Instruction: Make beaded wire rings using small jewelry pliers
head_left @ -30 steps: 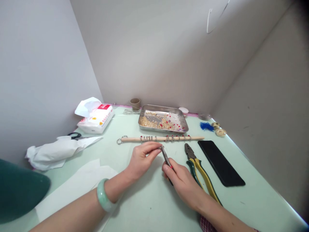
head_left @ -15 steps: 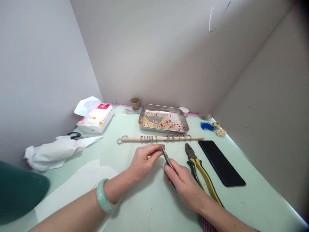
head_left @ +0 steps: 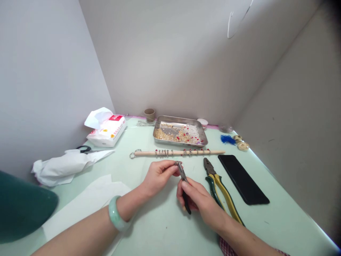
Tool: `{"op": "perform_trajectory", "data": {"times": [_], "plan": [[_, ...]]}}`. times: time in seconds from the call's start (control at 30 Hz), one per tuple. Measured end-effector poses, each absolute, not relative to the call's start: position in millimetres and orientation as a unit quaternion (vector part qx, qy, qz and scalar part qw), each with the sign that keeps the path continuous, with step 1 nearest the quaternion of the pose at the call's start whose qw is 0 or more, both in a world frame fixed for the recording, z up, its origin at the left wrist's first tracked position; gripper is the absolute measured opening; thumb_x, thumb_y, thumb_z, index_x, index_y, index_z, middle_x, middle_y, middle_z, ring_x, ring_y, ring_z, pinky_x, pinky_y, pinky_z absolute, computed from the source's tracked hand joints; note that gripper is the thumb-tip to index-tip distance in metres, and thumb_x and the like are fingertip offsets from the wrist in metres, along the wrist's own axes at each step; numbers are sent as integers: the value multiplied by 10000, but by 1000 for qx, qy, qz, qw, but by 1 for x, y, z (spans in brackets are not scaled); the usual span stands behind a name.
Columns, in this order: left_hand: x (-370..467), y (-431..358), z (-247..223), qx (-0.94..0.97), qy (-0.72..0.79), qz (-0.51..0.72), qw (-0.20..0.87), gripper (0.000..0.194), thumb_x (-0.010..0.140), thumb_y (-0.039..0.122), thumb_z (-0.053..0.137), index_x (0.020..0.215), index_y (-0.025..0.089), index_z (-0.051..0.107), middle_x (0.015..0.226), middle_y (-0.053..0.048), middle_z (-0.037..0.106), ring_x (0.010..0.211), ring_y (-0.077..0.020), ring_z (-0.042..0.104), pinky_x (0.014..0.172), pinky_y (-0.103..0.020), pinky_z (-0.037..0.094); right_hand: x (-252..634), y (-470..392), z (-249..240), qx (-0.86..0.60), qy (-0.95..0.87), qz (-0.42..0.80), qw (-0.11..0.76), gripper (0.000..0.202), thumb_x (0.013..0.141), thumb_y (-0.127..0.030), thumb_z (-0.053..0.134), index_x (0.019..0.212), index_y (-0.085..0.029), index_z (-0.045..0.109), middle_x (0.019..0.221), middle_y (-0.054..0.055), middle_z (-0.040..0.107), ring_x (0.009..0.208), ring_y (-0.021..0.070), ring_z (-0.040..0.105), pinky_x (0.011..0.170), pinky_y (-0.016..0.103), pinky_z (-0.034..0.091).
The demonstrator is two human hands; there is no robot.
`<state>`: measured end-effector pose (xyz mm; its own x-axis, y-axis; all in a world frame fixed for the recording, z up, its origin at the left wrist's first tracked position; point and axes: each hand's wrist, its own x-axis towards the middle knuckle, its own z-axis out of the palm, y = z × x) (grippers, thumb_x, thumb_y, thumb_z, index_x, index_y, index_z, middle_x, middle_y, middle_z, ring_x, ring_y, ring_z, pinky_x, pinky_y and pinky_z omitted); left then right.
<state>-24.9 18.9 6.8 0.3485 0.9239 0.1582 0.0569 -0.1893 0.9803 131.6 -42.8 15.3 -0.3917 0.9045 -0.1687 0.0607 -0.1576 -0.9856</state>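
My left hand (head_left: 160,176) is closed, pinching a small metal piece (head_left: 177,163) between thumb and forefinger; it is too small to name for sure. In my right hand (head_left: 195,195) is a pair of small black-handled pliers (head_left: 182,173), its jaw tips touching that piece. Just beyond both hands lies a tapered wooden stick (head_left: 177,153) carrying several wire rings, some with red stones. To the right of my right hand rest large combination pliers (head_left: 211,170) with green and yellow handles.
A metal tray (head_left: 180,143) of gold, white and red beads stands at the back, beside a small brown cup (head_left: 149,114). On the right lies a black phone (head_left: 243,179). Tissues (head_left: 108,131), scissors (head_left: 84,149) and a dark green object (head_left: 25,208) are at left.
My right hand has shifted slightly left and turned the small pliers more upright, so their black handles now show below the fingers. My left hand still pinches the piece.
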Motion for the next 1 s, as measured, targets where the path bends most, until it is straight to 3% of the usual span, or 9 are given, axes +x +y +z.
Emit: {"op": "perform_trajectory", "data": {"times": [0.23,0.37,0.47,0.7,1.0], "plan": [[-24,21,11,644,367,414,529,239,835,304,525,851,129,688,815,-73,699,761,-178,654,738,-301,533,130,-40,17,-377,-461,715,365,335,911,-469,365,784,-174,461,655,1,503,536,103,455,452,219,241],[-22,21,8,599,360,452,554,219,815,304,563,954,141,608,879,-71,676,739,-151,647,709,-288,534,130,-39,13,-401,-479,687,371,339,924,-461,361,787,-169,467,658,2,512,541,99,448,465,219,256],[-22,22,8,568,360,461,579,201,793,322,600,888,146,575,816,-47,663,708,-145,652,680,-275,529,131,-38,10,-407,-496,675,364,356,927,-472,357,801,-161,474,669,6,512,541,96,437,464,221,248],[-24,25,11,501,387,458,624,277,740,362,662,884,131,613,753,-39,670,632,-134,629,638,-275,518,131,-38,7,-413,-541,649,339,375,933,-473,368,844,-136,508,717,40,567,563,95,455,493,228,272],[-30,27,6,473,351,450,671,249,782,346,635,940,153,619,723,-4,609,549,-96,587,585,-236,447,133,-40,4,-421,-563,631,329,351,945,-459,376,853,-151,518,735,28,575,630,104,475,563,239,318]]}}
